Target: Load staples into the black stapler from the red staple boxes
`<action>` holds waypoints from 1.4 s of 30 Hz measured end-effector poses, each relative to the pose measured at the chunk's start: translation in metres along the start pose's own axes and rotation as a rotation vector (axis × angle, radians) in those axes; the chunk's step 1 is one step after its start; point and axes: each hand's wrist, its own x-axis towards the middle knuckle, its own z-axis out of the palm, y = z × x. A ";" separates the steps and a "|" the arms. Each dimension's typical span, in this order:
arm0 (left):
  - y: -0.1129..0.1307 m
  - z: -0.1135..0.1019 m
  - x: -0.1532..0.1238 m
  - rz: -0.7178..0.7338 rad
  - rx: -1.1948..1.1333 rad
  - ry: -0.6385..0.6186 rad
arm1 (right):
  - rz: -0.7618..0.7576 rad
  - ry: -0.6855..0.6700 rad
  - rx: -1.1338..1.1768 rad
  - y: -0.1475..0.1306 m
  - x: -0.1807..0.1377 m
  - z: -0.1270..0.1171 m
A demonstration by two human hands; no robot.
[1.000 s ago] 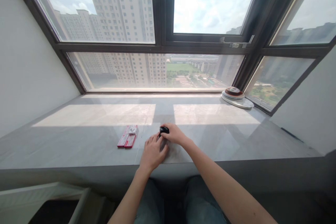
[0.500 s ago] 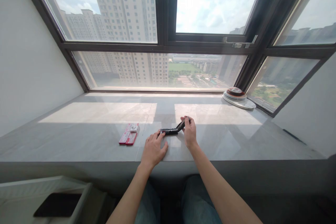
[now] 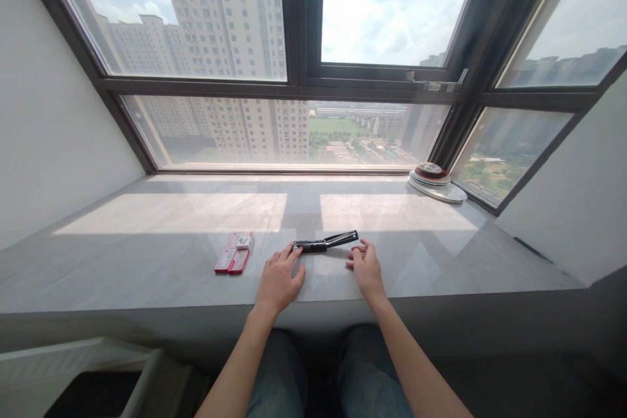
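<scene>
A black stapler (image 3: 324, 242) lies swung out flat on the grey stone window ledge (image 3: 147, 255). My left hand (image 3: 277, 277) rests flat on the ledge with fingers spread, its fingertips touching the stapler's left end. My right hand (image 3: 366, 266) lies on the ledge just in front of the stapler's right end, fingers loosely curled, holding nothing. Small red and white boxes (image 3: 235, 253) lie to the left of my left hand.
A stack of round plates (image 3: 434, 181) sits at the far right corner of the ledge by the window frame. A large dark-framed window (image 3: 298, 72) runs behind. A pale bin or box (image 3: 98, 372) stands below the ledge at lower left.
My right hand unfolded the black stapler from a closed lump into a flat open line, then let go and drew back toward me. My left hand stayed by its left end.
</scene>
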 end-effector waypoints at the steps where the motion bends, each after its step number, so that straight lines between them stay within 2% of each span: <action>1: 0.000 0.000 0.000 0.001 0.001 -0.001 | -0.077 0.002 -0.172 0.000 -0.006 -0.005; 4: 0.001 0.001 0.001 0.007 -0.010 -0.001 | -0.235 -0.051 -0.550 -0.003 -0.023 -0.014; 7: 0.005 -0.004 -0.001 -0.001 -0.042 0.028 | -0.272 -0.062 -0.694 -0.009 -0.034 -0.011; 9: 0.005 -0.012 -0.005 -0.048 -0.036 0.098 | -0.282 -0.050 -0.747 -0.012 -0.036 -0.006; 11: -0.002 -0.025 -0.011 -0.188 0.030 0.214 | -0.291 -0.044 -0.796 -0.014 -0.038 -0.001; 13: -0.014 -0.038 -0.018 -0.394 0.147 0.319 | -0.295 -0.043 -0.840 -0.015 -0.039 0.002; 15: -0.030 -0.048 -0.027 -0.549 0.264 0.348 | -0.296 -0.046 -0.871 -0.016 -0.040 0.003; 17: -0.043 -0.054 -0.035 -0.584 0.335 0.307 | -0.295 -0.051 -0.889 -0.016 -0.042 0.004; 22: -0.050 -0.056 -0.052 -0.410 0.236 0.145 | -0.287 -0.052 -0.921 -0.017 -0.042 0.006; 29: -0.025 -0.046 -0.040 -0.055 -0.208 -0.088 | -0.306 -0.044 -0.965 -0.015 -0.040 0.007; 36: 0.007 -0.021 -0.015 0.008 -0.321 -0.169 | -0.289 -0.061 -0.933 -0.018 -0.041 0.007; 38: 0.012 -0.014 -0.010 -0.007 -0.331 -0.177 | -0.253 -0.123 -0.885 -0.022 -0.038 0.005; 42: 0.019 -0.004 -0.004 -0.021 -0.351 -0.163 | -0.134 -0.422 -0.725 -0.028 -0.024 0.005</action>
